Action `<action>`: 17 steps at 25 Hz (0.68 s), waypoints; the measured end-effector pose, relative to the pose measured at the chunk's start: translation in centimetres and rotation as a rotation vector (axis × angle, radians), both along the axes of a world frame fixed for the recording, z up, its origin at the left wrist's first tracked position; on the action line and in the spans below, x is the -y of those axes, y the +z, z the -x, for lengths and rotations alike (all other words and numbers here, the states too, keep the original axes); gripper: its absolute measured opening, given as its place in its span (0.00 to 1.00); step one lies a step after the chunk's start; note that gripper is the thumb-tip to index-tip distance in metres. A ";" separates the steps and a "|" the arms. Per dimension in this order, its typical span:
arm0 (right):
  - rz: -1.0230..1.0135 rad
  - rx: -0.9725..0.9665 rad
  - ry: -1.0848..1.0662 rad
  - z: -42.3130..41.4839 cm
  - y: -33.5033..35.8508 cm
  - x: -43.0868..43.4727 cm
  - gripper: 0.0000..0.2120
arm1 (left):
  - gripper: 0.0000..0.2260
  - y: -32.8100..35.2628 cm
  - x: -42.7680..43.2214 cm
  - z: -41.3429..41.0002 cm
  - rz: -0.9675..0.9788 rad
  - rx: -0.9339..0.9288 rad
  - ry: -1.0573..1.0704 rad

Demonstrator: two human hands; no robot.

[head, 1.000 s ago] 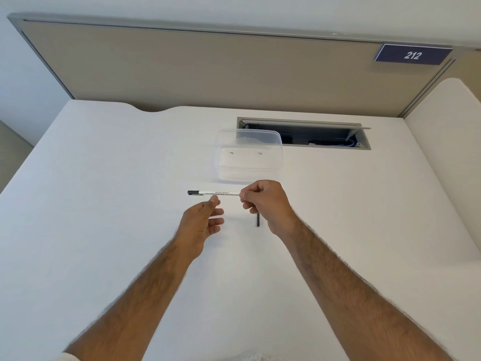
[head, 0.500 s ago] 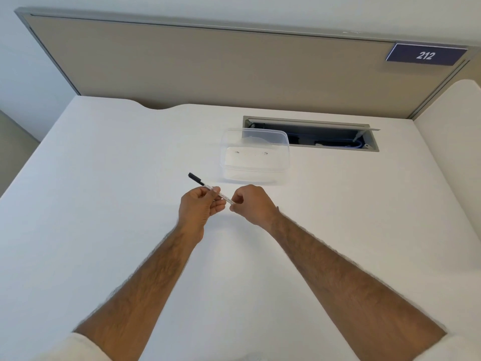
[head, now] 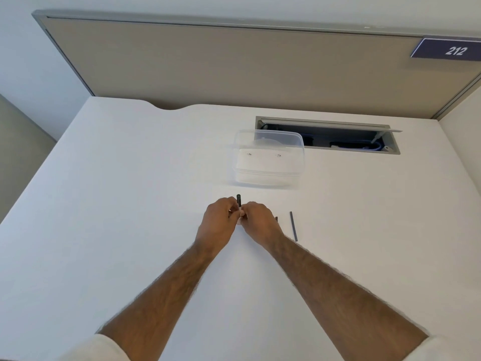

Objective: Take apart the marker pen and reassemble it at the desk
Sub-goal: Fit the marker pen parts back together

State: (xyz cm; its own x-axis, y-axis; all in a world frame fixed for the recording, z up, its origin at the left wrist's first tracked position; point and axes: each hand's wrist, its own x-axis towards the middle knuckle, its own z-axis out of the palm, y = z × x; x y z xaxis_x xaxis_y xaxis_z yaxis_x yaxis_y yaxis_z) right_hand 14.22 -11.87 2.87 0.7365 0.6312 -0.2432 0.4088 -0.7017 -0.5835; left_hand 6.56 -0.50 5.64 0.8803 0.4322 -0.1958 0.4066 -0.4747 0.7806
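Note:
The marker pen is a thin white barrel with a black end that points away from me. My left hand and my right hand both pinch it above the middle of the white desk, fingertips nearly touching. Most of the barrel is hidden by my fingers. A thin dark rod, a loose pen part, lies flat on the desk just right of my right hand. A small dark bit shows behind my right hand.
A clear plastic box stands beyond my hands. Behind it an open cable hatch is sunk into the desk. A beige partition with a "212" sign closes off the back edge.
The pen has swung from lying sideways to pointing away from me. Both hands have come together around it. The loose dark rod now shows to the right of my right hand.

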 end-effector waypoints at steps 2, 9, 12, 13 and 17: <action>-0.009 0.009 -0.010 0.0 0.0 0.2 0.09 | 0.04 0.1 0.1 0.0 -0.017 0.007 -0.001; -0.105 0.014 -0.017 0.1 0.4 1.1 0.11 | 0.05 0.5 0.1 -0.3 -0.004 -0.001 0.000; -0.106 0.073 -0.034 -0.4 0.6 1.4 0.11 | 0.05 0.7 0.3 -0.3 -0.026 0.013 -0.028; -0.084 0.082 -0.033 -0.5 0.6 1.5 0.10 | 0.05 0.9 0.4 -0.4 -0.037 -0.010 -0.040; -0.043 0.110 -0.018 -0.7 0.8 1.8 0.09 | 0.06 1.6 0.7 -0.5 -0.106 -0.064 -0.077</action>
State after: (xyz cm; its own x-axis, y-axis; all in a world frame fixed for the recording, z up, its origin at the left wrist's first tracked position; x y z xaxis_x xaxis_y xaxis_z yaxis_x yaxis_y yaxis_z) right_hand 14.93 -13.67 3.69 0.7684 0.6260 -0.1329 0.4599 -0.6846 -0.5655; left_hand 7.05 -1.22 7.21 0.8988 0.3850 -0.2095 0.4133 -0.5851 0.6977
